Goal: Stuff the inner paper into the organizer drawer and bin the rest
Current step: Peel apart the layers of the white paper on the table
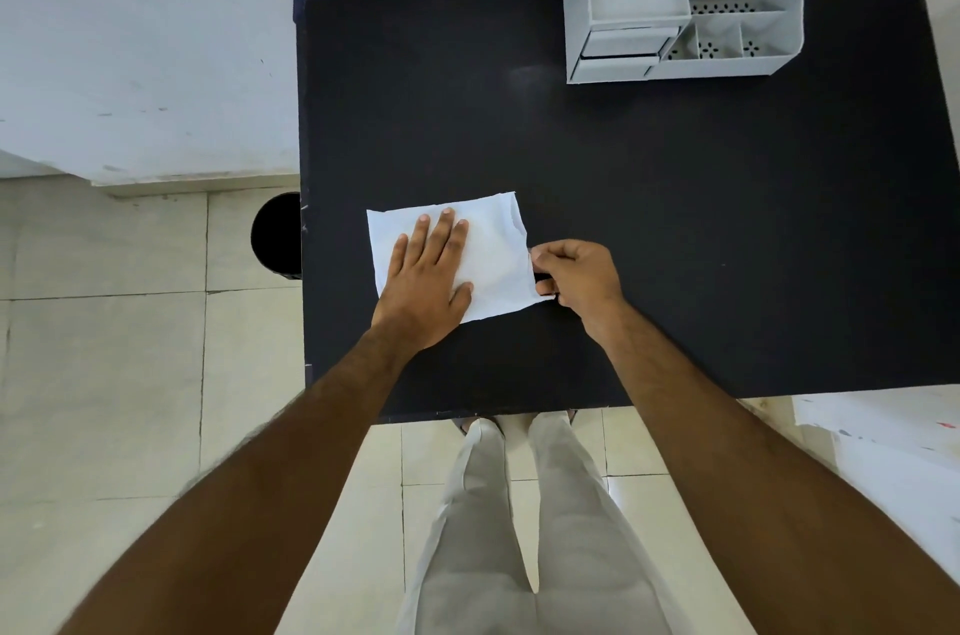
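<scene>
White envelope (pixel 493 260) lies flat near the table's (pixel 675 219) front-left corner, right end torn ragged. Risk: pulling at that end may rip the inner paper with the wrapper, or drag the envelope off the near edge if the hold-down slips. Left hand (pixel 426 276) spread open, palm pressing the envelope flat. Right hand (pixel 576 278) curled, fingertips pinching the torn right edge. Organizer (pixel 675 11) sits at the far-right corner, drawer (pixel 621 47) looks closed; bin (pixel 278 234) on the floor beside the left edge.
</scene>
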